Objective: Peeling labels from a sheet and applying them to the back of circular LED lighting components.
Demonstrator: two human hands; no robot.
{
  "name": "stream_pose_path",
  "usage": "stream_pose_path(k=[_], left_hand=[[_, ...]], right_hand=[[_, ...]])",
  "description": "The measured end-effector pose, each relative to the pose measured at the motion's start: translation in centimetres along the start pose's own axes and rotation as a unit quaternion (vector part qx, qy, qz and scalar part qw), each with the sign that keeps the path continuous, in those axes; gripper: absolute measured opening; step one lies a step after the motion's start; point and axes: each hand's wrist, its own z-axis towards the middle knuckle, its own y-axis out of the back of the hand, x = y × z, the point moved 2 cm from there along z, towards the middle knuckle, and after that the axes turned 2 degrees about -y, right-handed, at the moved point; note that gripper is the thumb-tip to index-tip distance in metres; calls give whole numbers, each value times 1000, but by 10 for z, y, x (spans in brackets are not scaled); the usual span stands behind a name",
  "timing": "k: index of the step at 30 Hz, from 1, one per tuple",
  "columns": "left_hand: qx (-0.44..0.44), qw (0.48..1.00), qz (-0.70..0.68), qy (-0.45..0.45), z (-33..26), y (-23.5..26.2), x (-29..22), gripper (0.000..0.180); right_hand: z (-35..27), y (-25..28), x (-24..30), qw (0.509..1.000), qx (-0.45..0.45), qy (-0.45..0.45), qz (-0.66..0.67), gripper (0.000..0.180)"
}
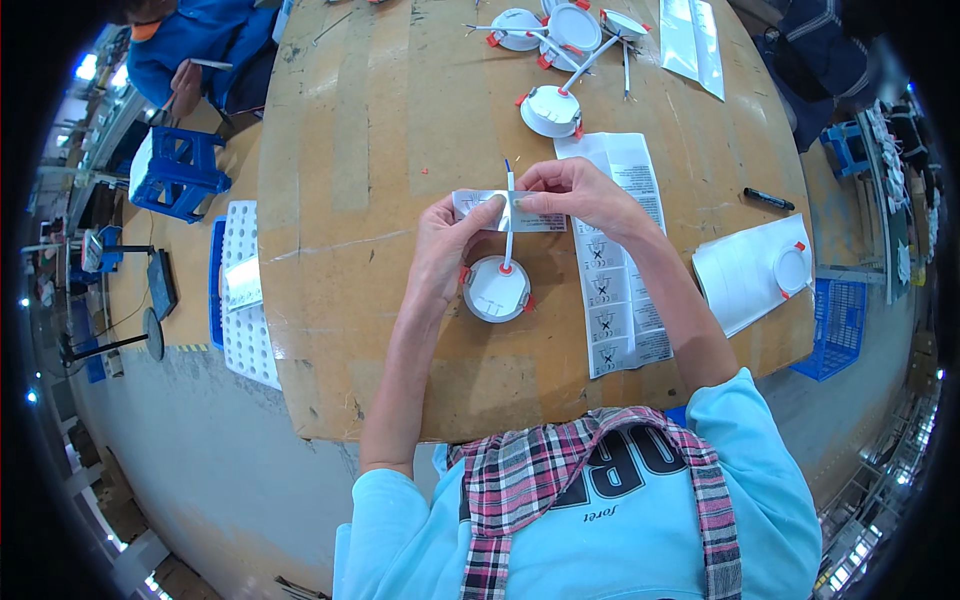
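Note:
My left hand (447,240) and my right hand (575,190) each pinch one end of a silvery label sticker (505,211), stretched across a thin white cable (509,200). The cable rises from a round white lamp fitting with orange clips (495,289) that lies on the brown table (380,150) just below my hands. A long sheet of printed labels (612,260) lies under my right wrist.
Several more white round fittings (552,50) with cables lie at the far side, one (550,110) closer. Clear bags (692,35) far right, a black marker (768,199), a bagged fitting (760,270) at right. A white perforated tray (243,290) sits left. Another person in blue (190,50) sits far left.

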Motion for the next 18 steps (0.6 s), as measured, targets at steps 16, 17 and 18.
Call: stream_pose_path(k=[16,17,18], left_hand=[[-4,1000,14,-4,4,1,2,20],[5,1000,12,-19,3,0,1,20],[-1,1000,15,-10,3,0,2,20]], right_hand=[[-4,-3,0,999,-30,-5,24,23],[-4,-4,0,999,-26,-9,27,23],[-4,-3,1,999,-30,-4,17,22]])
